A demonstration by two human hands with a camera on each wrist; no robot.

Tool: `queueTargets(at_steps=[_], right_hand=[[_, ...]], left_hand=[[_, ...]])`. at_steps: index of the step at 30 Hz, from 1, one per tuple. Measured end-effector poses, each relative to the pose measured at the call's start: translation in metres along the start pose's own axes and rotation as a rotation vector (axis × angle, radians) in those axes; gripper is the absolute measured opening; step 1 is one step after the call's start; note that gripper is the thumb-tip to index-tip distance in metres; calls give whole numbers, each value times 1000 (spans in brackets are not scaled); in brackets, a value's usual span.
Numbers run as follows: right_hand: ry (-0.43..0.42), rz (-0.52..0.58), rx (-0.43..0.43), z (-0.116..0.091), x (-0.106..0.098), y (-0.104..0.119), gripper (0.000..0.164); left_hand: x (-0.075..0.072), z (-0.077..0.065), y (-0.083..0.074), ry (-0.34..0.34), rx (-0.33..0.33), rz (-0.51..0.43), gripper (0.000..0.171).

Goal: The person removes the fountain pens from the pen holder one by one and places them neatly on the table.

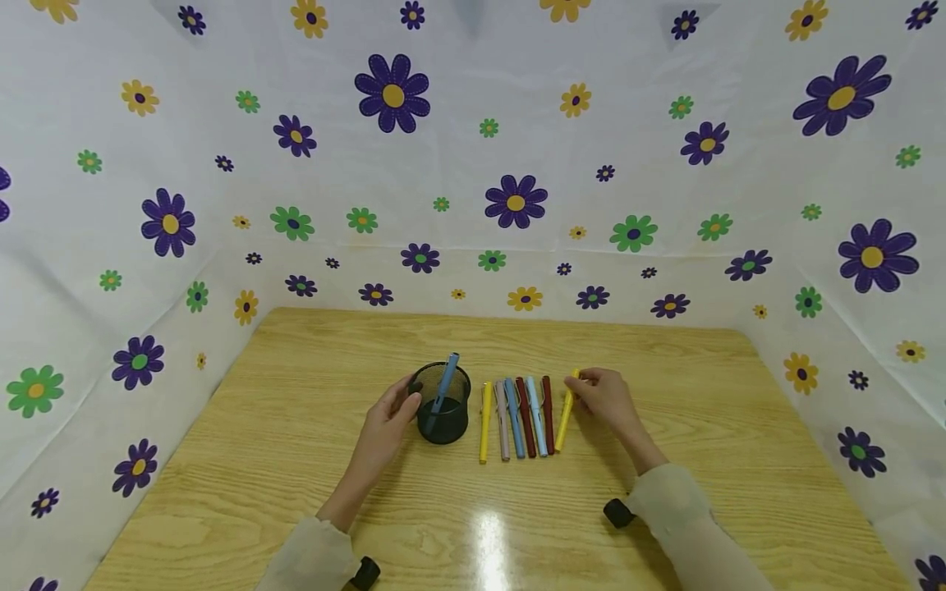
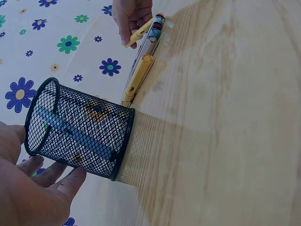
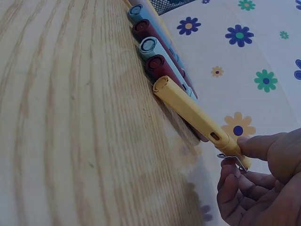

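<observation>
A black mesh pen cup [image 1: 443,425] stands upright on the table with one blue pen [image 1: 446,382] leaning inside it. My left hand [image 1: 386,423] holds the cup from its left side, thumb and fingers around the mesh wall. To the right of the cup, several capped pens lie side by side: a yellow one [image 1: 485,423], a grey one [image 1: 502,423], a blue one [image 1: 515,423], a light blue one [image 1: 537,419] and two dark red ones. My right hand [image 1: 606,398] pinches another yellow pen [image 3: 193,115] by its clip end, its other end low near the row.
The wooden table [image 1: 296,492] runs back to a white flowered cloth [image 1: 443,164] that rises behind and on both sides. A black wrist strap piece [image 1: 619,513] sits at the right sleeve, another [image 1: 365,573] at the left.
</observation>
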State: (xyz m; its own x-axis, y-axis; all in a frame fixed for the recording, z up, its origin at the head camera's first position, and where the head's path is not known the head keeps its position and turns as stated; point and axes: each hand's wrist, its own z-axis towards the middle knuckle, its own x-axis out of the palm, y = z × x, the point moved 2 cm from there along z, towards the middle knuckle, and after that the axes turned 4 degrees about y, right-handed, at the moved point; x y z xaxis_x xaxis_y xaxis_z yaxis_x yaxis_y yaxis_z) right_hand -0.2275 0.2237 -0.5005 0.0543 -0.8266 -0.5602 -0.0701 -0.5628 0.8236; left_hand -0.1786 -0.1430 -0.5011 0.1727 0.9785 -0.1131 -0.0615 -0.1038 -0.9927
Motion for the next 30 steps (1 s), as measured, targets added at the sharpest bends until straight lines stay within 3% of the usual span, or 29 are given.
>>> queueTargets(at_steps=[8,30], right_hand=[[-11,-69,-34,2,7,3,42],[4,-172,-19,1,17,7,37]], left_hand=[[0,0,1,-4,-6,4,58],[1,1,2,-15,-9,14,58]])
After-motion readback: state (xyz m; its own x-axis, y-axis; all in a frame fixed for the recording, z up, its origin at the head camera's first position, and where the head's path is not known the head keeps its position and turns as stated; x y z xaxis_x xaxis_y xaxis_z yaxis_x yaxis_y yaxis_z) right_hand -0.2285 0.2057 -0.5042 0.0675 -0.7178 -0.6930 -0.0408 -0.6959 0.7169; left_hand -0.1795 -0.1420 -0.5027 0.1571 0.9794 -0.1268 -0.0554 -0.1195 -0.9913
